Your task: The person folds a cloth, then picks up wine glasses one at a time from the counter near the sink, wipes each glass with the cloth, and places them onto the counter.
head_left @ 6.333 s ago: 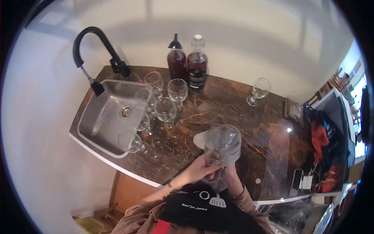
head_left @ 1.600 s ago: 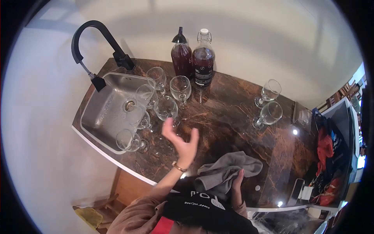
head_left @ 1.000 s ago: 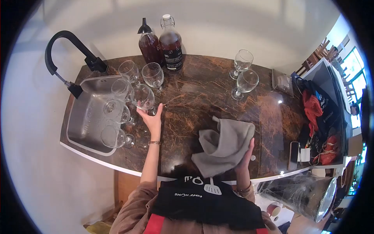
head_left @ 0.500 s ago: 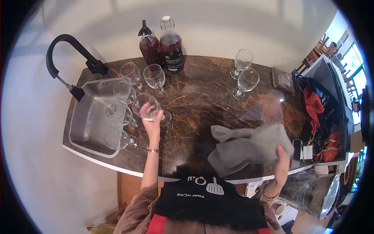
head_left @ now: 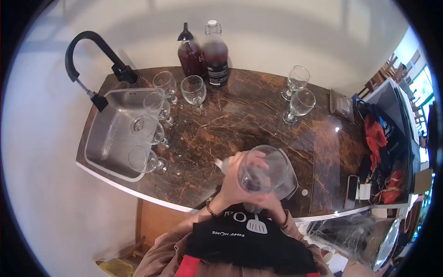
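Observation:
A stemmed glass (head_left: 264,171) is held up close to my body, its bowl towards the camera. My left hand (head_left: 230,187) is wrapped around its left side, and some fingers show through the clear bowl. Low on the glass is my right hand (head_left: 276,210), closed and partly hidden behind it. The grey cloth (head_left: 290,184) is bunched behind the glass and at its right, against my right hand; how the fingers grip it is partly covered. A small end of cloth also sticks out left of my left hand.
Several stemmed glasses (head_left: 193,91) stand or lie by the steel sink (head_left: 94,152) with its black tap (head_left: 94,37). Two dark bottles (head_left: 215,60) are at the wall. Two more glasses (head_left: 302,102) stand at the back right. A phone (head_left: 351,191) lies near a box of bags (head_left: 376,134).
My left hand has carried the glass from beside the sink to the front of my body. My right hand has brought the grey cloth leftward to the glass. The view has shifted slightly.

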### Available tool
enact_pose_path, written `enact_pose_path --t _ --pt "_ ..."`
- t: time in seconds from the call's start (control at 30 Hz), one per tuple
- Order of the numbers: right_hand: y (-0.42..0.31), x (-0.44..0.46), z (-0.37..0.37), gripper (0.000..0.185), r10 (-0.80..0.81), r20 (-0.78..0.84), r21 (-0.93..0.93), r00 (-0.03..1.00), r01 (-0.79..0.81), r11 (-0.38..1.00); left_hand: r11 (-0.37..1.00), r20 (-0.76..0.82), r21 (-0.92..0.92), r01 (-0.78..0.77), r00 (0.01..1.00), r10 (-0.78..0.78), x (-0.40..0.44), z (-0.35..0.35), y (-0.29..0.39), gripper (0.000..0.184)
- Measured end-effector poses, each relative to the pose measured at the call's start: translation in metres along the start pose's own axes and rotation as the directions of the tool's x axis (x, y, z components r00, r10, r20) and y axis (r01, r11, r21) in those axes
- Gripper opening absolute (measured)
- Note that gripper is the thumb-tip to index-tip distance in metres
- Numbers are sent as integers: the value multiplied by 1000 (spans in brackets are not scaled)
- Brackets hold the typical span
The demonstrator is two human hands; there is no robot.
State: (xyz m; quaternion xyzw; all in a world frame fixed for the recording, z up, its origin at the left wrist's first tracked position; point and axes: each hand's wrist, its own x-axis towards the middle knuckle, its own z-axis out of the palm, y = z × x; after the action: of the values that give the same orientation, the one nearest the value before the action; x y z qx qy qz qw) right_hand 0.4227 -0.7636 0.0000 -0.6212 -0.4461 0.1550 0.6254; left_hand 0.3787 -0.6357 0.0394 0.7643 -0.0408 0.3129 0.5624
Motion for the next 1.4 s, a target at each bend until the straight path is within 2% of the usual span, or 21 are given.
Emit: enact_pose_path --t 0.07,0.1,0.13,0.2,0.23,0.27,0.33,0.4,0.47,0.53,0.57,0.6,0.67,0.8,0.83,0.9,1.03,1.2,1.27,1.33,1.4 --pt "-13 4 -17 61 228 204 141 952 -259 955 817 307 -439 374 917 -256 2 4 -2 70" --pt "-4 5 -26 71 300 383 79 874 -354 932 742 394 -506 440 883 -255 3 5 -6 64" --pt "3 0 -28 71 298 388 78 872 -353 932 744 388 -506 437 885 -256 4 6 -11 64" --pt "15 -15 -28 69 451 378 488 809 -588 645 549 512 -627 553 823 -244 7 9 -18 61" --pt "21 -18 -22 64 412 377 719 830 -542 435 549 508 -629 550 826 -244 6 10 -16 61" --pt "24 -20 -20 64 411 380 717 829 -545 434 434 451 -710 555 831 -324 6 10 -13 68" --pt "7 -11 -12 57 572 322 899 755 -433 66 319 397 -780 538 820 -413 2 10 -14 75" --pt "-3 -2 -7 54 684 257 868 683 -475 148 426 135 -831 357 873 -468 -3 12 -23 74" --pt "-6 12 -1 51 740 283 936 610 -345 -74 439 63 -838 323 858 -510 -5 14 -23 75" --pt "-14 10 1 52 760 223 928 611 -371 26 751 -52 -631 196 955 -293 -11 21 -23 80" --pt "-18 9 2 51 796 50 898 603 -376 229 797 -181 -604 1 974 -138 -11 30 -22 78" --pt "-20 9 3 50 791 -125 823 599 -382 420 799 -185 -602 -1 973 -138 -13 29 -22 78" --pt "-8 -5 5 48 767 -193 719 612 -444 535 989 -64 -145 -20 998 11 -18 26 -23 74" --pt "26 -37 1 42 562 -410 139 718 -560 817 987 -250 -133 -86 967 51 -9 30 -6 74" --pt "25 -39 -2 42 562 -404 137 722 -560 817 988 -256 -130 -86 965 51 -7 28 -3 74" --pt "17 -39 -7 40 672 -463 257 578 -638 726 901 -248 -406 150 931 -267 1 22 2 74" --pt "33 -66 8 46 578 -591 301 564 -510 806 847 -152 -390 362 881 -447 7 8 -2 73" --pt "23 -65 -14 46 326 -205 -81 923 -348 934 585 266 -482 652 745 -612 -9 7 -11 60" --pt "13 -50 -23 46 178 -63 -253 982 -188 949 307 486 -626 717 666 -566 -15 6 -12 60" --pt "5 -35 -31 46 92 -30 -346 995 -97 933 423 548 -529 736 677 -491 -13 2 -2 66" --pt "-8 -18 -34 46 78 -50 -371 996 -91 924 644 508 -501 578 799 -322 -18 4 1 74"
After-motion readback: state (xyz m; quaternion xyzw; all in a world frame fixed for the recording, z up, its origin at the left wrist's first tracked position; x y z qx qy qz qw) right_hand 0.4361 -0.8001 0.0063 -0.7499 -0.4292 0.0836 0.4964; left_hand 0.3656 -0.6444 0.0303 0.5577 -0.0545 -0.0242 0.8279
